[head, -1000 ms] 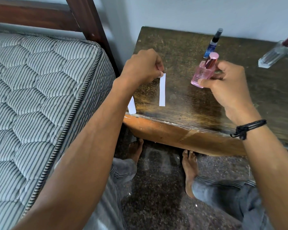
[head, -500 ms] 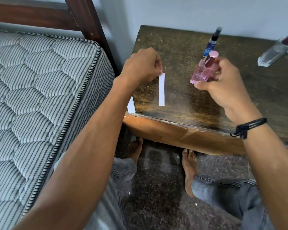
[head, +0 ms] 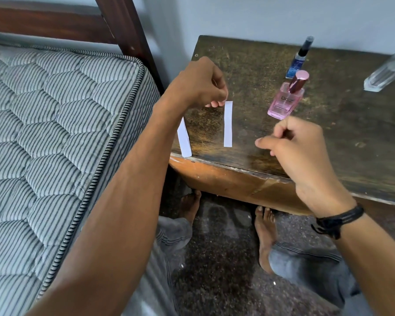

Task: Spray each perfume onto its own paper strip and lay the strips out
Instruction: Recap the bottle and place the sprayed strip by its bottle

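A white paper strip (head: 227,124) lies flat on the dark wooden table (head: 328,133). My left hand (head: 198,85) hovers at its far end, curled fingertips pinching the strip's top left corner. A pink perfume bottle (head: 285,101) with a rose cap stands on the table, free of any hand. My right hand (head: 301,151) is just in front of it, fingers loosely curled and holding nothing. A slim blue bottle (head: 299,58) stands behind the pink one. A second strip (head: 184,140) lies at the table's front left corner, partly hidden by my left forearm.
A clear bottle (head: 385,74) with a dark red cap lies at the table's right side, cut off by the frame. A striped mattress (head: 55,144) and dark wooden bedpost (head: 128,35) border the table's left. My bare feet (head: 265,233) are on the speckled floor under the table's front edge.
My right hand set the pink bottle down on the table, let go and drew back toward me. My left hand and the strip have barely moved.
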The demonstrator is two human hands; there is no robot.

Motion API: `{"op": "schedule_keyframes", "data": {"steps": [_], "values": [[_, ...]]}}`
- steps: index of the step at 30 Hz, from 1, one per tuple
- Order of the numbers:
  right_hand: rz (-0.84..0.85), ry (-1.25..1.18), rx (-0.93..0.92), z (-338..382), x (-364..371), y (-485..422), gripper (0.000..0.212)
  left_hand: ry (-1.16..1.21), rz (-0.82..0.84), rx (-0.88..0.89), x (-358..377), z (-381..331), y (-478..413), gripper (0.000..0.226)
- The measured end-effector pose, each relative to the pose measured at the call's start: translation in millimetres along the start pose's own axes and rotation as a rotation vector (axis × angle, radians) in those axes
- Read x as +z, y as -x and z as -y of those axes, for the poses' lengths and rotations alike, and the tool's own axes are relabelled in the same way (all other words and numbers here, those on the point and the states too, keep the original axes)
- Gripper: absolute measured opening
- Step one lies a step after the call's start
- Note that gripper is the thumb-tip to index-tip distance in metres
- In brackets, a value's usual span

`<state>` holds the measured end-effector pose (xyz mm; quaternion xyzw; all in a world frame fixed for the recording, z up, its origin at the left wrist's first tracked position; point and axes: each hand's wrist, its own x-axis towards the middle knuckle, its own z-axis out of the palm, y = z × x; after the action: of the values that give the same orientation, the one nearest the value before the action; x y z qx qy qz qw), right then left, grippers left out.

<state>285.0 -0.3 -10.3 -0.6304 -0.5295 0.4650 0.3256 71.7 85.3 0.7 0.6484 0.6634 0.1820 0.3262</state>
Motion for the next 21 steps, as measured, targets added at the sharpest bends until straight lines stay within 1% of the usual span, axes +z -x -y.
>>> {"op": "schedule_keyframes", "data": {"steps": [3,6,9,13,18,21], "values": [[0.042,0.086,-0.074,-4,6,0,0.025,-0.009,-0.011,-0.005,1,-1,-1,0.008],[0.076,0.122,-0.101,-6,8,-1,0.018,-0.062,-0.043,0.000,4,0,-4,0.015],[0.113,0.143,-0.108,-8,9,-1,0.016,-0.099,-0.023,0.010,7,1,-6,0.018],[0.150,0.183,-0.125,-6,13,-2,0.014,-0.155,-0.029,-0.015,14,-2,-5,0.015],[0.159,0.201,-0.148,-4,16,-3,0.013,-0.203,-0.030,-0.017,19,-4,-6,0.012],[0.149,0.193,-0.157,-3,18,-6,0.013,-0.175,-0.034,-0.004,16,-4,-7,0.010]]}}
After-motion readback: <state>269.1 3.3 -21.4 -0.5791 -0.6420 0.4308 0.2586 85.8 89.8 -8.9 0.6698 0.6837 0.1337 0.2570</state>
